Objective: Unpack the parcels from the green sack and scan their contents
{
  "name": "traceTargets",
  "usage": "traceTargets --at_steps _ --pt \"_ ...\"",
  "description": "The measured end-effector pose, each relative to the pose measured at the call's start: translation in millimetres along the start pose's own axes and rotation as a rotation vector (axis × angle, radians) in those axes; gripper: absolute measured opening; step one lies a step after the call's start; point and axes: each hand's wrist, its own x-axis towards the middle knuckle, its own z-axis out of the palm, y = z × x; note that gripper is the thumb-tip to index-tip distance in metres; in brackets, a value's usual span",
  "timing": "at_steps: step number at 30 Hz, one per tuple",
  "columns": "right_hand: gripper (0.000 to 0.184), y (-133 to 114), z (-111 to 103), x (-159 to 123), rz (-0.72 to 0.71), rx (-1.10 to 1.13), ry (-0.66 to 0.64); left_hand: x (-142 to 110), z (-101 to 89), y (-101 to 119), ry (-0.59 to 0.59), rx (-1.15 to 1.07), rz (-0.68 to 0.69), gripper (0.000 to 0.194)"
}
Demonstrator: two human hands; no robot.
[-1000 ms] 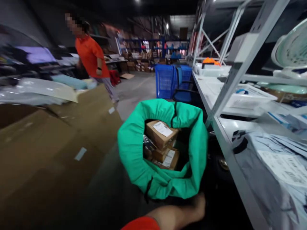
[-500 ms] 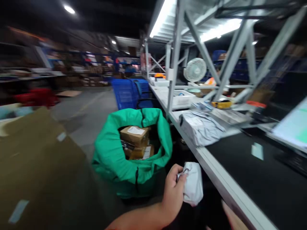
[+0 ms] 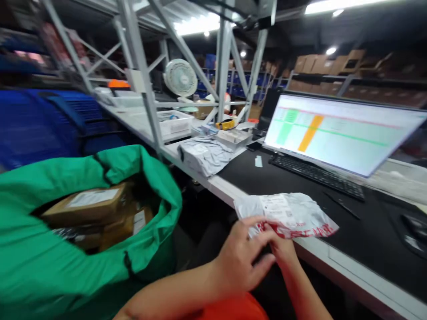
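Bare left hand [image 3: 242,253], thumb and fingers loosely parted, fingertips over the near left corner of a flat white plastic mailer [image 3: 302,210] with red lettering; no firm hold visible. Bare right hand [image 3: 283,249], partly behind those fingers, at the mailer's near edge; fingers mostly hidden, grip impossible to make out. Mailer just forward of both hands, extending mainly to the right of the fingertips, long axis running left to right; right hand nearer its middle. Below the mailer, the pale front edge of a black-topped workbench [image 3: 376,235]; contact unclear. Beyond the mailer, a long black plastic keyboard [image 3: 316,174]. Left of the mailer, a round-mouthed green fabric sack [image 3: 163,186] with brown cardboard boxes [image 3: 96,209] inside.
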Motion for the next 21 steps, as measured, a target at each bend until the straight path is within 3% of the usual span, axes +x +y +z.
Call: traceTargets --at_steps 2,4,8,11,16,19,21 --pt "0.059 -6 -13 6 0.062 0.049 -0.028 9 -1.8 -24 0.050 -0.017 -0.179 0.031" --pt "0.056 -8 -24 6 0.142 0.137 -0.047 22 2.6 -49 0.071 -0.132 -0.370 0.037" --pt "0.057 -6 -34 2 0.183 0.254 0.017 49 17.5 -82 -0.208 -0.625 -0.728 0.069" --pt "0.057 -7 -36 4 0.166 0.319 -0.014 61 26.5 -87 -0.328 -0.914 -0.895 0.068" --pt "0.053 -4 -47 13 0.116 0.349 -0.089 77 39.1 -94 -0.266 -0.964 -0.928 0.059" --pt "0.055 -2 -71 11 0.190 0.222 -0.216 91 43.5 -105 -0.338 -0.976 -0.906 0.058" --pt "0.054 -1 -94 4 0.191 0.081 -0.228 102 45.3 -114 -0.393 -0.975 -0.899 0.057"
